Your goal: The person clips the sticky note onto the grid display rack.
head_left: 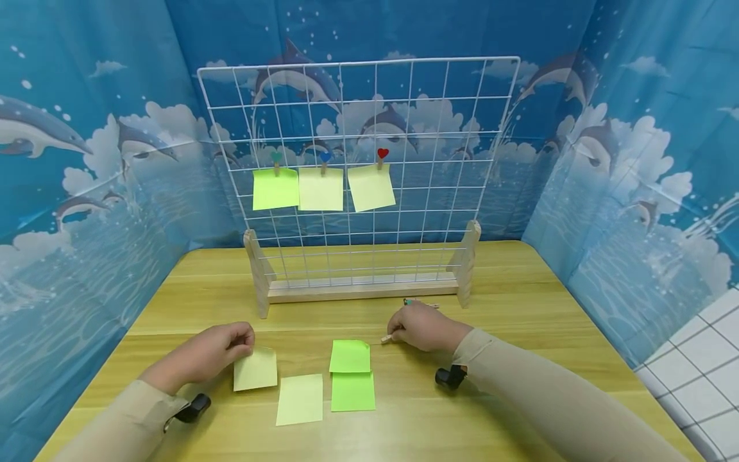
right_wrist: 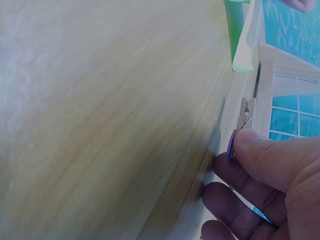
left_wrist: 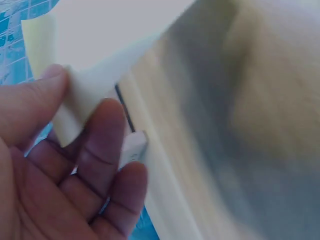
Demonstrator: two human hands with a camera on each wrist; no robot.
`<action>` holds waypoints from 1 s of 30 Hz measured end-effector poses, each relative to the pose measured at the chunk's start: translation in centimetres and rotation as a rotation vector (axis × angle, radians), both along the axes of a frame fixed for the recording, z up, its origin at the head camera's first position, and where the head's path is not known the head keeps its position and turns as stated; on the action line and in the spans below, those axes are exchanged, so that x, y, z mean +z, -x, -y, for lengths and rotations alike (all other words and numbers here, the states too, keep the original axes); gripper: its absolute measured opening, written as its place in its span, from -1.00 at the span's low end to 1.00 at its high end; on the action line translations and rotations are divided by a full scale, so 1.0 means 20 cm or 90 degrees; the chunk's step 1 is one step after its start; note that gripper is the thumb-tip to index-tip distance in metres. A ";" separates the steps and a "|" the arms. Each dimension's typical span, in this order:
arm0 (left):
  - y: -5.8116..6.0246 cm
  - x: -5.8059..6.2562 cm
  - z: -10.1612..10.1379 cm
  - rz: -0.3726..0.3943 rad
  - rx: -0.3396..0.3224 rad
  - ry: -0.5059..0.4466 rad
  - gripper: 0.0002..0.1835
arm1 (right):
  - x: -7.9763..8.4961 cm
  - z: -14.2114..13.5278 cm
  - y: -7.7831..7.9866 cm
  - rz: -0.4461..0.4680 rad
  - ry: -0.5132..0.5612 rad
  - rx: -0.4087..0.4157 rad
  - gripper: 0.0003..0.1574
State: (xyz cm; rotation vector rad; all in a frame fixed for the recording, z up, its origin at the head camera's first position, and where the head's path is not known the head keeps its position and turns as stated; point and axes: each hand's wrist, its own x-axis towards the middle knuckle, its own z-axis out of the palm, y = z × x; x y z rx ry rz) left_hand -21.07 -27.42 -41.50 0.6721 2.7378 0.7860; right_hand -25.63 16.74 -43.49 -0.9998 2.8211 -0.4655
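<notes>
My left hand [head_left: 210,353] pinches the upper corner of a pale yellow sticky note [head_left: 256,371] between thumb and fingers. In the left wrist view the note [left_wrist: 100,45] stands lifted from the tabletop, its edge between thumb and forefinger. My right hand [head_left: 425,327] is low over the table, in front of the rack. It pinches a small wooden clothespin [right_wrist: 246,112] by the end with a purple-blue piece, jaws pointing away from the fingers. Between the hands lie another pale yellow note [head_left: 300,400] and two bright green notes [head_left: 353,391], one overlapping the other.
A white wire grid [head_left: 441,151] stands upright in a wooden base [head_left: 364,292] at the back. Three notes [head_left: 320,192] hang on it from heart-topped clothespins [head_left: 383,155]. More clothespins [head_left: 432,306] lie just beyond my right hand. Dolphin-printed curtains [head_left: 86,192] surround the table.
</notes>
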 end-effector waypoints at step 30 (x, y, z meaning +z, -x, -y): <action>0.18 0.47 -0.55 -0.179 0.051 -0.217 -0.84 | 0.00 -0.03 -0.02 0.003 0.017 -0.010 -0.89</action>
